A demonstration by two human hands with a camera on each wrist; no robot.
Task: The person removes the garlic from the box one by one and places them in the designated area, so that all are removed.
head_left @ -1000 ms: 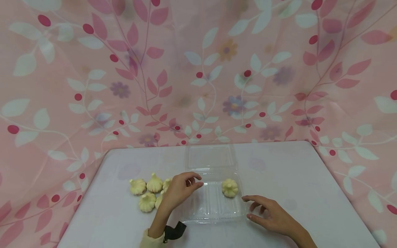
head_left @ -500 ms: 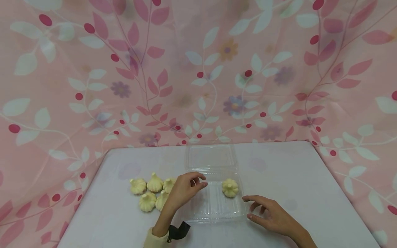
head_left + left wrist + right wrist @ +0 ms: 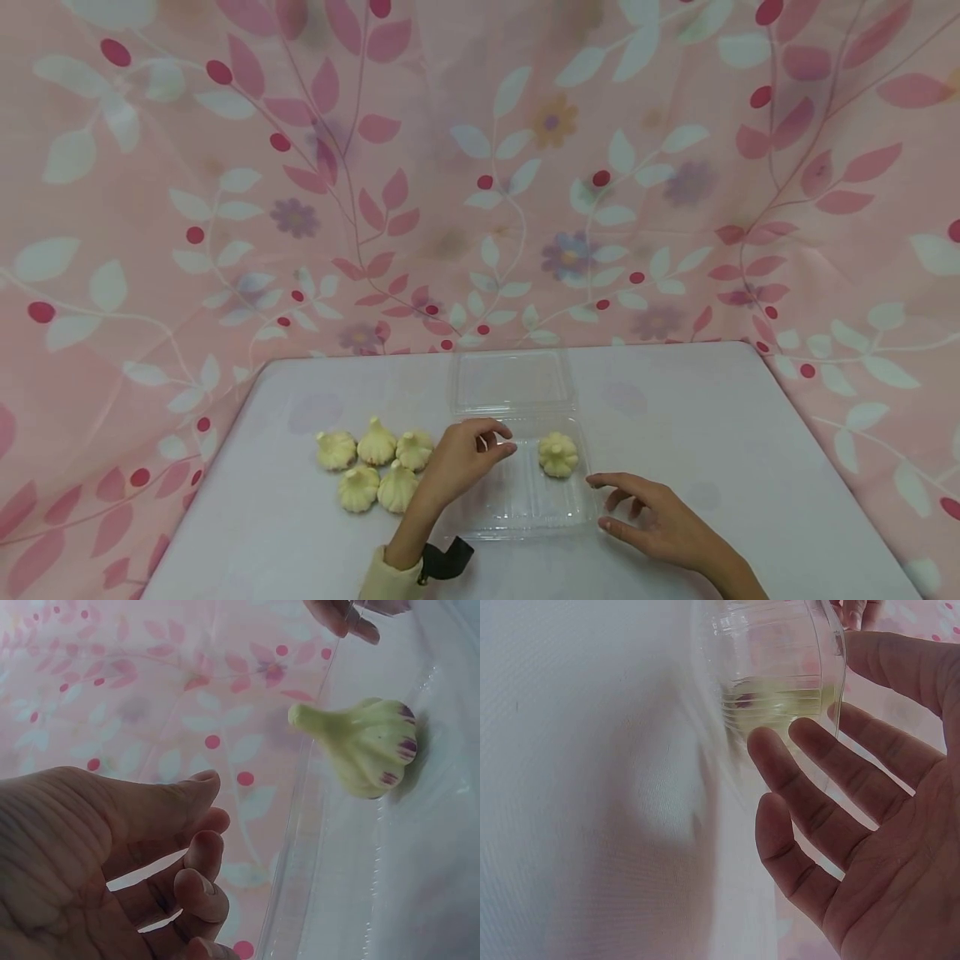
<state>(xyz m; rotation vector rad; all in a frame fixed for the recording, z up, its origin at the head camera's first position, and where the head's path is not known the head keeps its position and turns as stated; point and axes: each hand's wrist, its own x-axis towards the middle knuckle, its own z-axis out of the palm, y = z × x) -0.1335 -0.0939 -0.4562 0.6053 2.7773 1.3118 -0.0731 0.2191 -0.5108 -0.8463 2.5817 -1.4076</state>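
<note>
A clear plastic clamshell box (image 3: 517, 504) lies open in the middle of the table, its lid (image 3: 512, 382) folded back. One garlic bulb (image 3: 558, 455) sits inside, towards the right wall. Purple marks show on the base of that garlic bulb (image 3: 375, 746) in the left wrist view. My left hand (image 3: 461, 457) hovers over the left part of the box, fingers loosely bent with nothing in them. At the box's right side, my right hand (image 3: 658, 518) holds its spread, relaxed fingers (image 3: 776, 761) right by the clear wall.
Several more garlic bulbs (image 3: 358, 488) stand grouped on the white table (image 3: 720, 417), left of the box; my left forearm passes close beside them. A pink floral curtain (image 3: 480, 183) hangs behind the table and along its sides.
My left hand has drifted rightward, away from the grouped garlic bulbs and further over the box, uncovering more of the bulbs. The right hand and the bulb in the box stay put.
</note>
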